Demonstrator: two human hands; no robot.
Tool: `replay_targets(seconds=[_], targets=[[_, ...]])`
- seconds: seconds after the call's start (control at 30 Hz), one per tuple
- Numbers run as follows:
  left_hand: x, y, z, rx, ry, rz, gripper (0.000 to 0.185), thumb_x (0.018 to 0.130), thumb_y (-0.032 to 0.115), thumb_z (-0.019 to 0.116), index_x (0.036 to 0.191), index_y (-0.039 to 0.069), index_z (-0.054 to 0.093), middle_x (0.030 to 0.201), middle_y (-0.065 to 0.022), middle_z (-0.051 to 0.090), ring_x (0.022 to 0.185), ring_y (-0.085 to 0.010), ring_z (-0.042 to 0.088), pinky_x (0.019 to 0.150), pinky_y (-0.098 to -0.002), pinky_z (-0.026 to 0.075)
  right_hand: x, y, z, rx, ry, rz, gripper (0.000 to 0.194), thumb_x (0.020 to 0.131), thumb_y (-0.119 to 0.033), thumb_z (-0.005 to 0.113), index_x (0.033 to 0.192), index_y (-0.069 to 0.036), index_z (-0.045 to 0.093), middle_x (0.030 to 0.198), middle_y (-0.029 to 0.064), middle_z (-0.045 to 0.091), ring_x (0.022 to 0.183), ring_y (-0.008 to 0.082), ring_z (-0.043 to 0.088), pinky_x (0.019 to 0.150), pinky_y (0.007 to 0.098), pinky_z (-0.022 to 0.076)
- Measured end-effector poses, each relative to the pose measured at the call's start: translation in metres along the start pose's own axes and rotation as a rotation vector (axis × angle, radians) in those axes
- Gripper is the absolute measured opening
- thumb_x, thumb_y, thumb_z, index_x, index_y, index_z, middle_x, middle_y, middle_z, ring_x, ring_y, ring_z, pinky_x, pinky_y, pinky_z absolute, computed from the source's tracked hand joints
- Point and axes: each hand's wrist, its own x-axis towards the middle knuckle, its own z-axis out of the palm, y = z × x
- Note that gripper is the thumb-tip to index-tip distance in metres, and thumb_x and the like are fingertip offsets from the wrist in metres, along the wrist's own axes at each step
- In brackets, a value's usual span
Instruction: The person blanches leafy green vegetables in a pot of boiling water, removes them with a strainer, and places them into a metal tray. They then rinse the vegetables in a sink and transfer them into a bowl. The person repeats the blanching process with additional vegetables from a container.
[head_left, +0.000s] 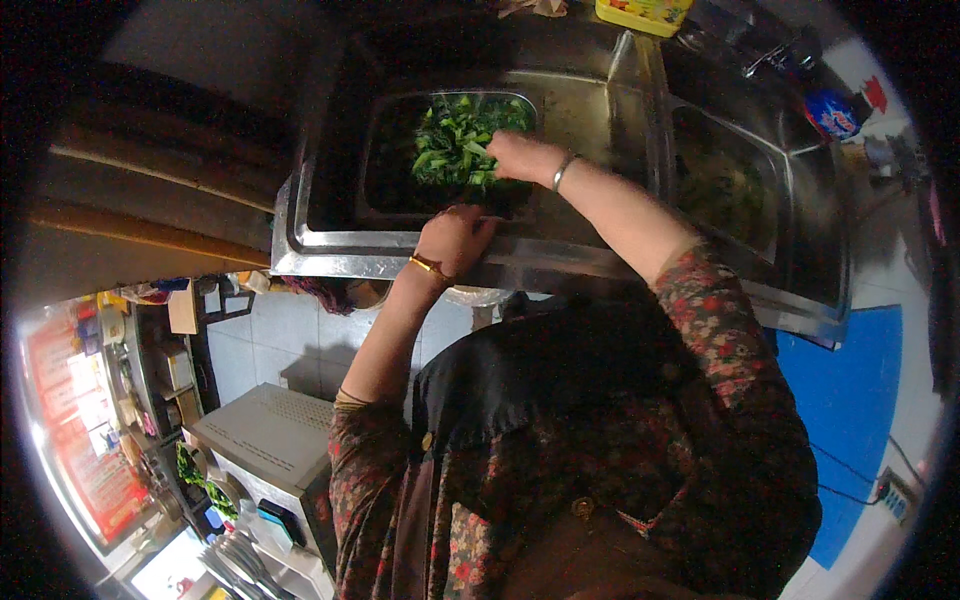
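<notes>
Chopped leafy greens (465, 142) fill much of a rectangular metal-rimmed container (373, 142) inside the left basin of a stainless steel sink (337, 262). My right hand (521, 157), with a silver bangle at the wrist, is at the right side of the greens, its fingers curled against the stalks; whether it grips any is not plain. My left hand (456, 238), below a gold-coloured bracelet, is at the container's near edge with its fingers bent down into shadow, so its hold cannot be made out.
The right basin (814, 225) holds dim contents under what looks like water. A yellow patterned container (645, 13) and a blue packet (831, 114) stand beyond the basins. Wooden bars (150, 236) lie at the left. Behind me are a metal-cased appliance (262, 427) and shelves (172, 360).
</notes>
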Motion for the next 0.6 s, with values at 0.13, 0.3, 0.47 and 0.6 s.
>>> replay_targets(seconds=[0.13, 0.3, 0.47, 0.6], targets=[[0.008, -0.018, -0.003, -0.061, -0.120, 0.020, 0.032, 0.080, 0.031, 0.054, 0.092, 0.002, 0.057, 0.090, -0.0200, 0.058, 0.087, -0.0363, 0.055, 0.074, -0.0423, 0.044, -0.031, -0.003, -0.044, 0.167, 0.115, 0.029, 0.015, 0.076, -0.014, 0.056, 0.077, 0.001, 0.058, 0.081, 0.0194, 0.058, 0.076, 0.0347, 0.057, 0.067, 0.0428, 0.0458], [0.041, -0.012, -0.011, -0.098, -0.225, 0.126, 0.036, 0.080, 0.029, 0.055, 0.102, 0.001, 0.054, 0.098, -0.0224, 0.057, 0.094, -0.0367, 0.054, 0.078, -0.0412, 0.044, -0.135, 0.004, -0.085, 0.337, 0.421, 0.057, 0.017, 0.081, -0.017, 0.056, 0.075, -0.001, 0.053, 0.076, 0.0154, 0.054, 0.072, 0.0345, 0.054, 0.062, 0.0378, 0.0435], [0.055, 0.004, 0.003, -0.047, -0.244, 0.262, 0.033, 0.080, 0.027, 0.055, 0.102, 0.002, 0.056, 0.097, -0.0209, 0.058, 0.090, -0.0370, 0.055, 0.076, -0.0405, 0.045, -0.263, 0.067, -0.087, 0.355, 0.652, 0.523, 0.014, 0.082, -0.016, 0.056, 0.083, -0.003, 0.057, 0.076, 0.0142, 0.057, 0.070, 0.0304, 0.056, 0.062, 0.0351, 0.0443], [0.068, 0.061, 0.014, -0.116, -0.232, 0.255, 0.027, 0.078, 0.015, 0.058, 0.102, 0.002, 0.056, 0.095, -0.0200, 0.058, 0.089, -0.0357, 0.056, 0.073, -0.0374, 0.046, -0.383, 0.176, -0.061, 0.070, 0.669, 0.815, 0.013, 0.081, -0.016, 0.055, 0.088, -0.005, 0.058, 0.076, 0.0146, 0.059, 0.070, 0.0311, 0.057, 0.063, 0.0349, 0.0452]])
